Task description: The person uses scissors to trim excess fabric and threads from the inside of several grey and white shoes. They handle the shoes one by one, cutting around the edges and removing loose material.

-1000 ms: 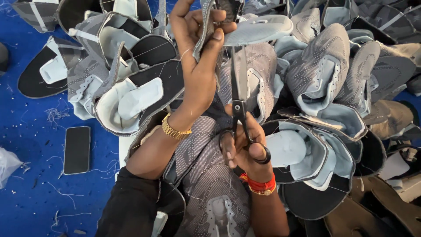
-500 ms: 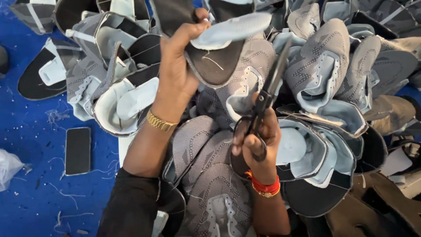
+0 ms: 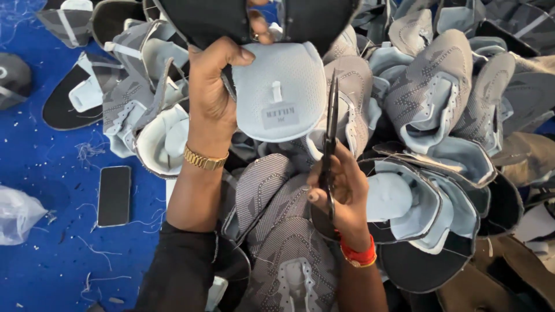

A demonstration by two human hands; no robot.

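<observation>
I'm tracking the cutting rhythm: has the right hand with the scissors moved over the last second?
Yes. The right hand with the scissors has dropped slightly, judged against the phone on the blue floor, blades swinging from tilted back to upright.

Below you lies a blue floor covering (image 3: 52,271), littered with loose white thread scraps (image 3: 87,153). A black phone (image 3: 114,195) lies flat on it at your left, near a crumpled clear plastic bag (image 3: 17,214). Even, soft light falls across everything, without hard shadows.

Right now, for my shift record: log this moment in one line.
left hand: holds shoe upper | right hand: holds scissors, blades up | phone on blue floor
</observation>
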